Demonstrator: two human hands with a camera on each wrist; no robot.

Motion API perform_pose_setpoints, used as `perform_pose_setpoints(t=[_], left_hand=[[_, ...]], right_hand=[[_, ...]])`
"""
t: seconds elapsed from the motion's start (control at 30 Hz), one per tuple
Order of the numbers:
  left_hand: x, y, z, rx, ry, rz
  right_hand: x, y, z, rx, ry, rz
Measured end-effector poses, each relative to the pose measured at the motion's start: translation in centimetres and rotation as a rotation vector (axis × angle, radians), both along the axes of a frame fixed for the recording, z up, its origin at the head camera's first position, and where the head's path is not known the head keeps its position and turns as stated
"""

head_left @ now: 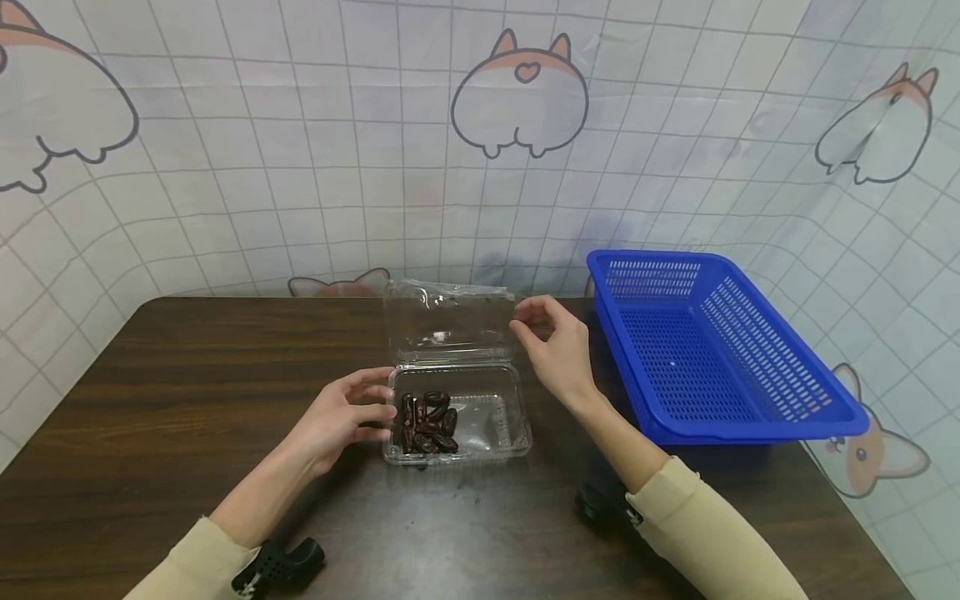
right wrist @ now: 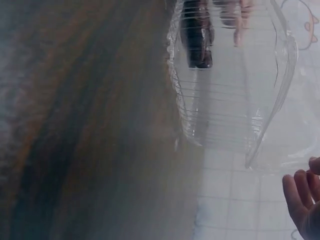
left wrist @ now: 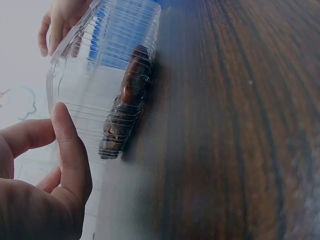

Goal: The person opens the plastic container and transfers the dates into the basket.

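A clear plastic clamshell box (head_left: 487, 417) sits on the table with its hinged lid (head_left: 450, 325) standing up behind it. Several dark brown dates (head_left: 429, 423) lie in its left half; the left wrist view shows the dates (left wrist: 131, 87) through the ribbed wall. My left hand (head_left: 341, 417) touches the box's left side, its fingertips along the rim and the fingers fairly straight. At the raised lid's right edge, my right hand (head_left: 555, 346) appears to pinch the plastic between thumb and fingertips. The right wrist view catches only part of this hand (right wrist: 305, 200).
A blue perforated basket (head_left: 626, 358) stands to the right of the box, close to my right hand. The dark wooden table (head_left: 187, 392) ends at the back against a white gridded curtain (head_left: 337, 167) with corgi drawings. Black wrist straps (head_left: 281, 567) are on both arms.
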State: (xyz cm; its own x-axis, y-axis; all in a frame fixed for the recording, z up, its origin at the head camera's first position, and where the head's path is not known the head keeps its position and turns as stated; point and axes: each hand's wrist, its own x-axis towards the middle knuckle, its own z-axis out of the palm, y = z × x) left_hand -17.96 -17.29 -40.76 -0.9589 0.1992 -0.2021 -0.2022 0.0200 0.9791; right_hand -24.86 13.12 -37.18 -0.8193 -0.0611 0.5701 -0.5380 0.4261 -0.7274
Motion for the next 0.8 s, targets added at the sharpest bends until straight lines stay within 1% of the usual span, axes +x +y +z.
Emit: perform_pose_setpoints(t=[0.13,0.3,0.4,0.6,0.8], left_hand=[[0.0,0.0,0.0,0.002,-0.001,0.001],[0.0,0.0,0.1,0.0,0.001,0.004],[0.0,0.0,0.1,0.0,-0.002,0.005],[0.0,0.1,0.1,0.0,-0.006,0.009],[0.0,0.1,0.1,-0.001,-0.003,0.011]], right_hand=[[-0.3,-0.1,0.1,0.018,-0.03,-0.005],[-0.8,0.0,-0.1,0.014,-0.078,-0.002],[-1.1,0.0,-0.3,0.002,-0.121,0.005],[-1.6,0.0,-1.0,-0.017,-0.173,0.018],[-1.7,0.1,-1.4,-0.014,-0.238,0.013]])
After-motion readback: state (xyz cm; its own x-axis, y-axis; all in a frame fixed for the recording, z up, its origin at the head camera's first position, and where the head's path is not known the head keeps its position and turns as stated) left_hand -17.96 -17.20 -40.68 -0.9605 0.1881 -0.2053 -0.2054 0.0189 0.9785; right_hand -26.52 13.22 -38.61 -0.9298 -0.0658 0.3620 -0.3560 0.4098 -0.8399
